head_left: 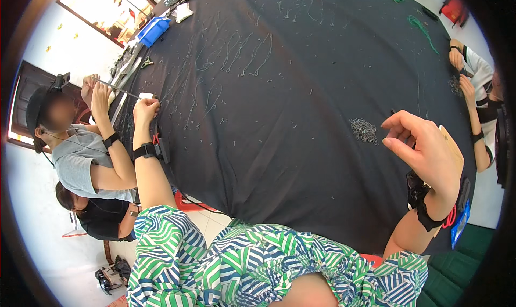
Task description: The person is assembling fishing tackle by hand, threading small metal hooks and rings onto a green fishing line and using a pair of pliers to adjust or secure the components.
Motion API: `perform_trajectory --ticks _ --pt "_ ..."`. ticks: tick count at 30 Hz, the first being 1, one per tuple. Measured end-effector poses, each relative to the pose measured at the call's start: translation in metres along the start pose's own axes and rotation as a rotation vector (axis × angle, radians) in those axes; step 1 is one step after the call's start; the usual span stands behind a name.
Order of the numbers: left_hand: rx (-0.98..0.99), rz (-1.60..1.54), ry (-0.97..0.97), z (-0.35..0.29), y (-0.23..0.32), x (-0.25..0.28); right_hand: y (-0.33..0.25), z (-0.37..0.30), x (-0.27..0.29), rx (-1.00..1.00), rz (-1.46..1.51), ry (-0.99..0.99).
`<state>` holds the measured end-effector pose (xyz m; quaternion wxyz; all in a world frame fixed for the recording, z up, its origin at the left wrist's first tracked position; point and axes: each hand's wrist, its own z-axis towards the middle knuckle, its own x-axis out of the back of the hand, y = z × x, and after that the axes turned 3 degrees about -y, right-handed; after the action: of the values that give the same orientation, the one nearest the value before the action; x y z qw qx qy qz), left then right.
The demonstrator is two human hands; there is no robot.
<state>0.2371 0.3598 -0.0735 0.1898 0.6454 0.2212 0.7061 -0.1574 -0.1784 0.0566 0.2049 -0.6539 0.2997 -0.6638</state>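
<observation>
My left hand (146, 112) is closed in a pinch at the left side of the black-covered table (301, 183). What its fingertips hold, if anything, is too small to make out. A small white object (146, 96) shows just beyond them. My right hand (419, 143) hovers at the right, fingers loosely curled and the thumb apart from the forefinger, with nothing visible between them. Just left of its fingertips lies a heap of small silvery metal rings or links (364, 131). Thin looped cords (234, 52) with small metal bits lie across the far left of the cloth.
A co-worker in a grey shirt (88, 156) on the left stretches a dark strip (118, 88). Another person's hands (466, 89) work at the right edge. A blue bin (153, 31), scissors (147, 62) and green cord (423, 33) lie farther off. Red-handled pliers (156, 139) sit beside my left wrist.
</observation>
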Motion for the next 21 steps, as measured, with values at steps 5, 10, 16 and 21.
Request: perform_trajectory --ticks 5,10,16,21 --pt "0.072 -0.005 -0.082 -0.015 0.003 0.006 -0.003 -0.001 0.003 -0.030 -0.030 0.004" --pt "0.070 0.089 -0.034 -0.031 0.024 0.015 0.003 -0.003 0.009 -0.040 -0.031 0.028" --pt "-0.052 0.609 0.038 -0.042 0.043 0.011 0.032 -0.010 0.031 -0.119 0.006 0.124" --pt "-0.127 0.551 0.133 -0.032 0.020 0.014 0.081 -0.016 0.056 -0.162 0.112 0.261"
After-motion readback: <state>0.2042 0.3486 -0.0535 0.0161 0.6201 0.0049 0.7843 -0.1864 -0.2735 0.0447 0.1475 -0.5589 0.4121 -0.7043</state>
